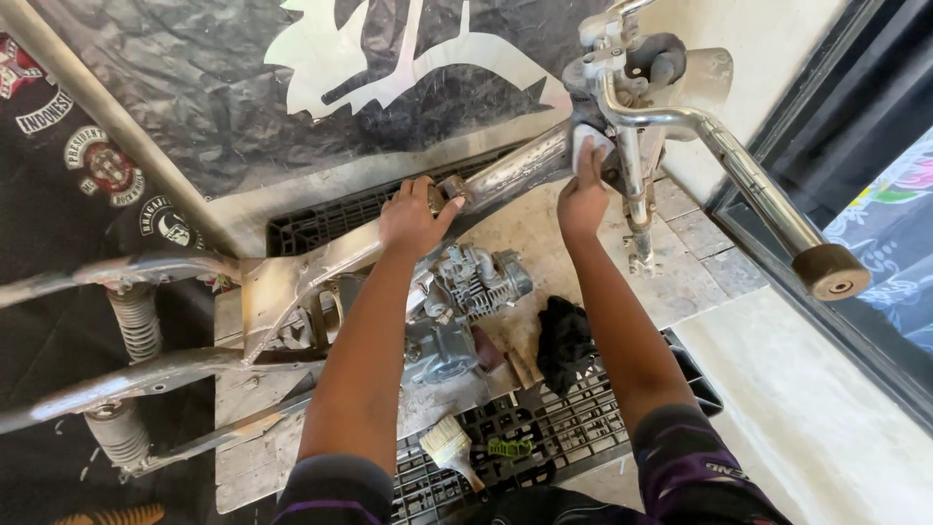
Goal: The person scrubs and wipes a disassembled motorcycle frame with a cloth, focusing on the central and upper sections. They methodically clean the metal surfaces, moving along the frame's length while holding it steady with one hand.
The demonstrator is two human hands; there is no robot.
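Under both hands runs the bare motorcycle frame.

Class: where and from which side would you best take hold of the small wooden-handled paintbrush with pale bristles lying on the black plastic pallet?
Probably grip the small wooden-handled paintbrush by its narrow handle, coming from above: it lies flat on the black plastic pallet, handle pointing lower right, bristles upper left, both hands away.

Both your arms are stretched way out ahead of you, sleeves bunched at the elbows, left hand curled shut in a grip with the thumb out, right hand pressing flat, fingers pointing up.
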